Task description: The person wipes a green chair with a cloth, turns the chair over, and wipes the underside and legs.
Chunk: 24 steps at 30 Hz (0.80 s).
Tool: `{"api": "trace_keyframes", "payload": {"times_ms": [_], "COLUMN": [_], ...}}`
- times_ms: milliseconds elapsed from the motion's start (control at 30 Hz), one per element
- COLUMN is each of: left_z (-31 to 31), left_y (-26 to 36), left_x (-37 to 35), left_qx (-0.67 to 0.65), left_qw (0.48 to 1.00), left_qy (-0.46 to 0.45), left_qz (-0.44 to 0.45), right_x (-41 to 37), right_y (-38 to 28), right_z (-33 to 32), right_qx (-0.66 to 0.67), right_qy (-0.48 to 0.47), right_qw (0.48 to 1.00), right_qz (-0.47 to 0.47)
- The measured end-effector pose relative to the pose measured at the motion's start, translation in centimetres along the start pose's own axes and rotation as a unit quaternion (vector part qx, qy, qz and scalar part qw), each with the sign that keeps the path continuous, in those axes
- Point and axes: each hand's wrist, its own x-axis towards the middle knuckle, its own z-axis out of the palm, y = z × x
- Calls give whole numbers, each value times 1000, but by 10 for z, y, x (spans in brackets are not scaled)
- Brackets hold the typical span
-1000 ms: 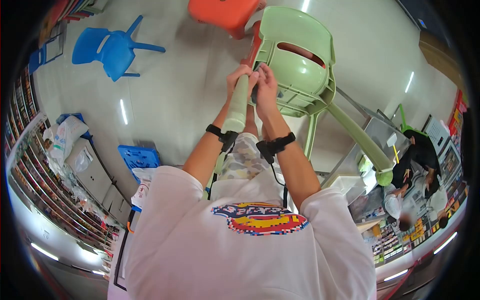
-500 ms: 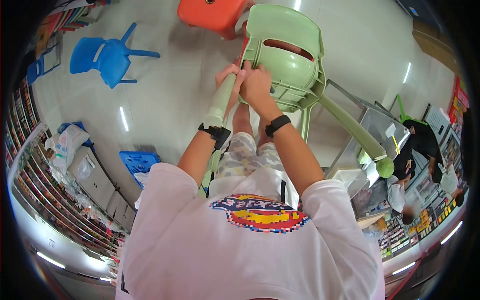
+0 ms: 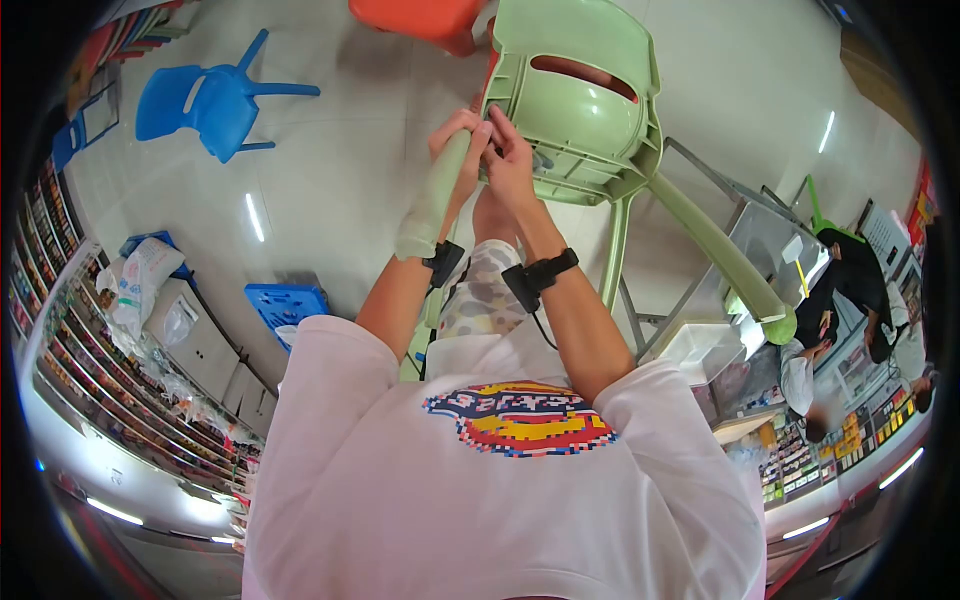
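Note:
A light green plastic chair (image 3: 580,110) is tipped so its ribbed underside and slotted back show in front of me. One thick leg (image 3: 436,200) points toward me, and my left hand (image 3: 458,145) is wrapped round it near the seat end. Beside it, at the corner where that leg meets the seat, is my right hand (image 3: 512,170). Its index finger reaches up to the corner while the other fingers are bent in close to the thumb; anything small between them is hidden. Another chair leg (image 3: 725,260) slants out to the right.
A blue child's chair (image 3: 215,105) is on the tiled floor at left, and a red seat (image 3: 425,18) at the top. A blue plastic stool (image 3: 285,308) lies lower left near shelves. At right are a metal-framed table (image 3: 745,245), a white bin (image 3: 695,350) and people (image 3: 845,290).
My right hand has turned and loosened, its index finger now stretched toward the corner. The chair appears slightly higher in view; my left hand keeps its hold on the leg.

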Motion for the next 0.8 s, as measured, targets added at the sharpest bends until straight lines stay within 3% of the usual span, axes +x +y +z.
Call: {"api": "trace_keyframes", "payload": {"times_ms": [133, 233, 300, 433, 533, 600, 633, 700, 800], "left_z": [-2, -3, 1, 0, -1, -2, -1, -2, -4], "left_y": [-3, -3, -1, -4, -10, -9, -8, -7, -7], "left_x": [0, -1, -2, -2, -2, -1, -1, -3, -2], "left_qx": [0, 22, -6, -11, 0, -6, -6, -12, -18], "left_qw": [1000, 1000, 1000, 999, 1000, 1000, 1000, 1000, 1000], "left_qy": [-2, -13, 4, 3, 5, -5, -6, -1, -9], "left_qz": [-6, -18, -15, -39, 6, 7, 7, -14, -16], "right_x": [5, 4, -1, -8, -12, -9, -12, -23, -18], "right_y": [0, -10, -18, -31, -28, -14, -14, -14, -18], "right_z": [10, 9, 5, 7, -1, -6, -8, -6, 11], "right_qx": [82, 74, -119, -197, -309, -100, -100, 98, 81], "right_qy": [31, -21, -13, 7, -23, -36, -35, -53, -34], "right_qw": [996, 997, 993, 980, 950, 994, 994, 990, 996], "right_qz": [-23, -6, 17, 22, 23, 40, 40, 91, 22]}}
